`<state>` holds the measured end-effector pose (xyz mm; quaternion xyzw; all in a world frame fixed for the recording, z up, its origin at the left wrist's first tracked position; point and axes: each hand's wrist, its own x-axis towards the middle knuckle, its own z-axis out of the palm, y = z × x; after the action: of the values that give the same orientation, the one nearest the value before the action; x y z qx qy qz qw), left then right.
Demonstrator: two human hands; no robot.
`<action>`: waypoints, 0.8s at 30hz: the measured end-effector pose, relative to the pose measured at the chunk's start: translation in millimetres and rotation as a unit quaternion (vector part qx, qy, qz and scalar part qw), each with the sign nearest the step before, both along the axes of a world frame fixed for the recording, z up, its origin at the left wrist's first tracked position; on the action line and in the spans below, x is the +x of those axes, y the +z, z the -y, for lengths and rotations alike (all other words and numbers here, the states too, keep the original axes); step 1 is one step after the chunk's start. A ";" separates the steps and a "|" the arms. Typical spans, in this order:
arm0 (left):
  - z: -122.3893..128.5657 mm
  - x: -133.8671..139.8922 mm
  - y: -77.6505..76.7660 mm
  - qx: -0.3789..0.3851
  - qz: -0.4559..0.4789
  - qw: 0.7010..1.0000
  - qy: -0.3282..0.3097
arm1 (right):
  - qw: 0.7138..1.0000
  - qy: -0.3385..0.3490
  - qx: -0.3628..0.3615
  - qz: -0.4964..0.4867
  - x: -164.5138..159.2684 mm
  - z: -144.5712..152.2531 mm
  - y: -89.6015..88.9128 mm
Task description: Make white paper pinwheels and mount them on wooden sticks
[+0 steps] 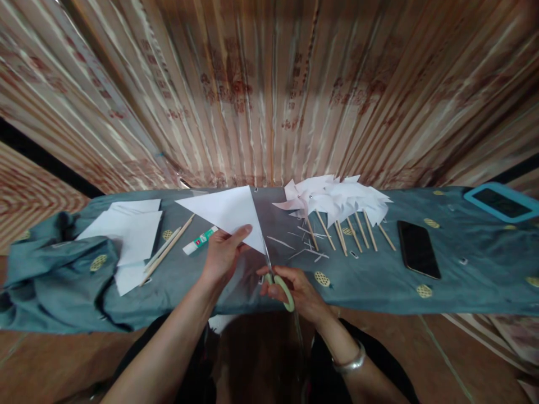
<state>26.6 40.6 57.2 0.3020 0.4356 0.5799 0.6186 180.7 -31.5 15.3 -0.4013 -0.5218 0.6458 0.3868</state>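
Observation:
A white sheet of paper folded into a triangle [229, 207] is pinched in my left hand [225, 249], thumb on top and fingers underneath. My right hand [297, 289] grips scissors with pale green handles [283, 289]. The blades lie along the triangle's right edge, near its lower corner. Just right of the paper, thin paper strips [309, 249] are scattered on the cloth. To the left of my left hand lies a glue stick [200, 241] with a green and white label.
Paper pinwheels on wooden sticks [337, 199] lie bunched at the back right. A phone [418, 249] and a blue-framed tablet [501, 202] are further right. White sheets [137, 230] and loose sticks [168, 249] rest left on the grey-green cloth [379, 292]. A curtain [269, 101] hangs behind.

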 end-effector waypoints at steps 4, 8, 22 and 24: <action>2.5 -0.1 -0.4 -0.004 -0.001 1.000 0.004 | 1.000 -0.006 -0.001 0.002 1.4 0.6 -1.0; 3.8 0.2 -2.3 0.004 0.004 1.000 0.002 | 1.000 -0.004 -0.002 0.005 2.6 0.8 -1.3; 3.2 2.9 -3.5 0.011 0.007 1.000 0.001 | 1.000 -0.008 0.000 0.009 3.4 0.4 0.3; 3.2 3.3 -3.2 0.009 0.004 1.000 0.004 | 1.000 -0.006 -0.004 0.005 3.5 0.7 0.2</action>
<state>29.9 37.4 54.0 0.3037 0.4290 0.5875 0.6153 184.1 -32.1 15.5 -0.4093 -0.5182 0.6437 0.3869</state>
